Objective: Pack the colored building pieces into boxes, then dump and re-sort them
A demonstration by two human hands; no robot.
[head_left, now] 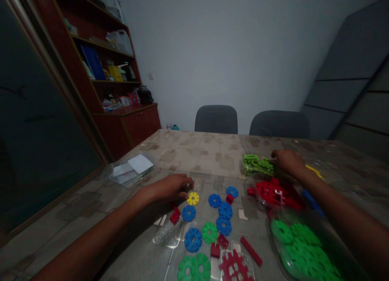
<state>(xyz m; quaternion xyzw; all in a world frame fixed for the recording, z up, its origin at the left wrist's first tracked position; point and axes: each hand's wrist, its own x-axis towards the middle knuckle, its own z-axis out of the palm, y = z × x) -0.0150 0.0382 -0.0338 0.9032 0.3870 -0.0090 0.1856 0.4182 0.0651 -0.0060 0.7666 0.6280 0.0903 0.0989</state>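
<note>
My left hand (170,187) lies palm down on the table (197,155), fingers curled, its fingertips touching a yellow gear disc (193,198). Whether it grips anything I cannot tell for sure; nothing shows inside it. My right hand (287,161) rests farther back on the right, fingers bent against a clear container of light green pieces (257,166). Between the hands lie several blue gear discs (225,210), green gear discs (209,232) and small red pieces (175,215). A clear container of red pieces (273,194) sits just below my right hand.
A clear container of dark green discs (300,248) stands at the near right. A clear lid with white paper (133,169) lies at the left. Two grey chairs (216,119) stand behind the table. A red-brown bookshelf (103,70) fills the left wall.
</note>
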